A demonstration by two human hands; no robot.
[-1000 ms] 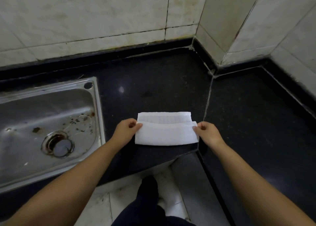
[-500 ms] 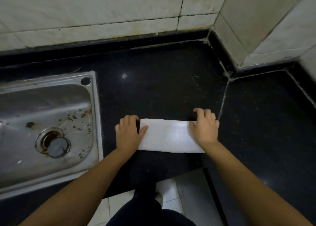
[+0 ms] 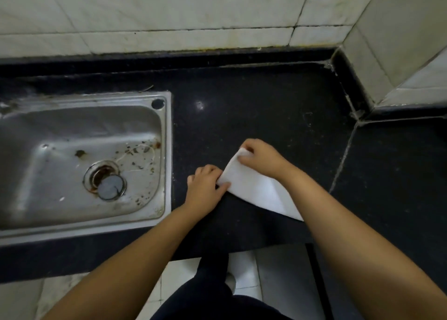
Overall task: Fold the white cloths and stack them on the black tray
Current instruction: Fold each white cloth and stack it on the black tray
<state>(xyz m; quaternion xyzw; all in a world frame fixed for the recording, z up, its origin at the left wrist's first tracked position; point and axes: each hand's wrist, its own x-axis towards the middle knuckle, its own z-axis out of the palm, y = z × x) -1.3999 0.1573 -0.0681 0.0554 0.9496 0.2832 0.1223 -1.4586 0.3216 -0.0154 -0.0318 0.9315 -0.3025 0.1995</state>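
A white cloth point(image 3: 256, 189), folded into a narrow strip, lies slanted on the black counter point(image 3: 266, 116) near its front edge. My left hand point(image 3: 205, 186) pinches the cloth's near left corner between thumb and fingers. My right hand point(image 3: 261, 157) grips the cloth's far end, which is lifted and turned toward the left hand. The right forearm hides the cloth's right part. No black tray is in view.
A stainless steel sink point(image 3: 167, 150) with a stained drain sits in the counter to the left of my hands. Tiled walls point(image 3: 169, 17) close the back and the right corner. Below the counter edge are the floor tiles and my dark trouser leg point(image 3: 212, 295).
The cloth was flattened into a strip under both hands. Since then my right hand has lifted its end and swung it toward the left hand, so the cloth lies slanted.
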